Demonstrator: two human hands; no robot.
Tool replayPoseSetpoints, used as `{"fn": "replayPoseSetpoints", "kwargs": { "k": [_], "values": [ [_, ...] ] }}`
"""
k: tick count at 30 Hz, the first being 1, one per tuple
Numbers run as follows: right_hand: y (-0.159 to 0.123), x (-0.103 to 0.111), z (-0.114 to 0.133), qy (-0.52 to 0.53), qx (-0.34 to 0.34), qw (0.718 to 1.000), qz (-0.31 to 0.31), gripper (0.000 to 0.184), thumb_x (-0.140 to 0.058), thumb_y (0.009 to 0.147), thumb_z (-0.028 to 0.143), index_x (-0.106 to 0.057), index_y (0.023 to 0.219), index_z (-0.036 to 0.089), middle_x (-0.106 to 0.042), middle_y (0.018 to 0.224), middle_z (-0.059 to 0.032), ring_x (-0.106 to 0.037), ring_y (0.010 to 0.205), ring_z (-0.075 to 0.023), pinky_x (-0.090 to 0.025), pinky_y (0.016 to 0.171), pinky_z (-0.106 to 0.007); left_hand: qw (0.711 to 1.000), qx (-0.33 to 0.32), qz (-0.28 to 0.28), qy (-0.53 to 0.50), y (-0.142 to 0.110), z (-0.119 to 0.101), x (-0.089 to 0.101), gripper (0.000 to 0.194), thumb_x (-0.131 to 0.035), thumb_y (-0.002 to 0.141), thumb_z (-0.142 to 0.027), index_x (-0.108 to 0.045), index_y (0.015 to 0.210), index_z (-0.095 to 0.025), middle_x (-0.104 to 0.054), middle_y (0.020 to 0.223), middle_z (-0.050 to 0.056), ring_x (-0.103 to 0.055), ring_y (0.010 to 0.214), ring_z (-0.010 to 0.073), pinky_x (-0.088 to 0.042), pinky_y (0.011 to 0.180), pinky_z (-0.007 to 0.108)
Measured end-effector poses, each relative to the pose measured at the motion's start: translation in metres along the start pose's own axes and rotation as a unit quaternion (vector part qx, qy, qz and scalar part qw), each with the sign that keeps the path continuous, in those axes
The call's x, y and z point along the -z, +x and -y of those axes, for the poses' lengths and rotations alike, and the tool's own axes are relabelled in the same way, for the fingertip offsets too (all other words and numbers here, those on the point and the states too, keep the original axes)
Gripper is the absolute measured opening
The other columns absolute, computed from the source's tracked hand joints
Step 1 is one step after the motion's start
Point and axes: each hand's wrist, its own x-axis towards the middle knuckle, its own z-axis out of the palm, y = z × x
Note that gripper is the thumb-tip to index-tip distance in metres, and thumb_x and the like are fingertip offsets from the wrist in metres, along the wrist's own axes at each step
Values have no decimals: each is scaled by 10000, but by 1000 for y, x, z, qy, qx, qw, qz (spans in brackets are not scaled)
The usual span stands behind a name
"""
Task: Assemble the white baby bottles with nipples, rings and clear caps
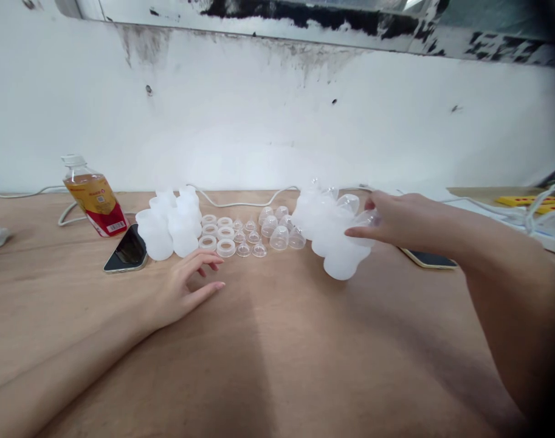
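As I look down from the head camera, my right hand [398, 220] is pinching a clear plastic cap [365, 219] between thumb and fingertips, at the top of a cluster of milky bottles [336, 243] that stand on the wooden counter [277, 353], right of the middle. The fingers are closed on the cap; whether the cap sits loose or already on a bottle, I cannot tell. My left hand [186, 289] lies flat and relaxed on the counter with the fingers spread and holds nothing; its fingertips are just beside the white rings [217, 234].

Between the two hands there are rows of small parts: the white rings, then small clear nipples [250, 237], then clear dome caps [279, 230]. Behind the rings a second group of frosted bottles [170, 225] stands upright.

I judge the cap as very light, thin and a little flexible, with a smooth surface that can slip. A soft pinch at the rim looks best to me, because strong pressure may deform it. The bottles seem empty and light too, so a push at the top could tip them over; I would hold one around the body.

Further left a dark phone [127, 250] lies face up, near a tilted drink bottle [95, 198] with a red label. Another phone [430, 260] lies under my right wrist, and white cables [241, 204] run along the wall.
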Motion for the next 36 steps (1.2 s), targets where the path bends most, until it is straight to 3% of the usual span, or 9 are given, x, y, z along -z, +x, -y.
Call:
{"fn": "replayPoseSetpoints", "kwargs": {
  "k": [5,8,9,11,13,16,18,21,36],
  "values": [
    [-11,7,11,-19,6,998,-55,590,-498,665,638,-520,967,131,-585,891,-162,-547,733,-229,-356,554,-307,1000,0,-2,20,-1,2,-3,229,-506,799,-285,-475,1003,-186,-535,1022,51,-535,797,123,-465,726,285],
    [-25,18,37,-18,9,985,-169,512,-503,714,565,-501,1022,156,-568,956,-167,-552,792,-289,-411,592,-371,999,-1,16,51,-2,-1,-3,254,-468,818,-307,-467,1042,-189,-528,1085,64,-527,932,156,-445,816,315],
    [-30,19,48,5,30,977,-210,471,-503,735,525,-498,1044,169,-561,988,-162,-549,834,-305,-427,624,-397,997,-2,33,67,-3,-3,-3,281,-448,826,-318,-457,1078,-192,-518,1125,71,-511,995,170,-427,857,333],
    [-40,12,75,93,138,954,-249,413,-505,760,455,-489,1078,192,-558,1037,-123,-550,902,-301,-439,729,-433,990,-9,85,110,-5,-5,-1,390,-427,830,-366,-404,1183,-203,-461,1239,88,-452,1113,206,-381,926,379],
    [-48,-8,101,186,302,923,-147,425,-455,801,431,-439,1164,210,-531,1143,-91,-510,1030,-269,-421,848,-425,977,-25,151,148,-8,-6,2,555,-432,811,-438,-289,1292,-202,-353,1344,107,-359,1208,245,-322,977,422],
    [-54,-50,130,218,430,876,-21,608,-391,824,468,-276,1318,131,-297,1375,-109,-243,1269,-254,-268,1018,-432,957,-50,234,161,-11,-2,6,693,-410,807,-489,-113,1358,-191,-191,1414,105,-199,1287,261,-220,1033,447],
    [-55,-75,138,216,421,881,32,643,-353,834,482,-234,1342,106,-198,1411,-116,-139,1301,-253,-202,1046,-446,950,-51,267,155,-12,1,7,678,-373,828,-480,-54,1360,-205,-127,1425,81,-138,1301,248,-176,1049,449],
    [-55,-92,139,223,390,890,75,591,-308,855,459,-248,1344,131,-193,1411,-103,-116,1304,-245,-161,1057,-452,949,-41,274,151,-12,2,8,641,-349,842,-469,-47,1356,-233,-103,1426,56,-121,1304,231,-151,1056,448],
    [-55,-92,138,216,396,891,56,555,-293,863,443,-276,1335,152,-222,1406,-87,-148,1300,-239,-156,1057,-449,945,-28,277,174,-11,1,7,636,-330,839,-490,-92,1357,-208,-141,1424,63,-153,1303,208,-143,1062,412]
  ]
}}
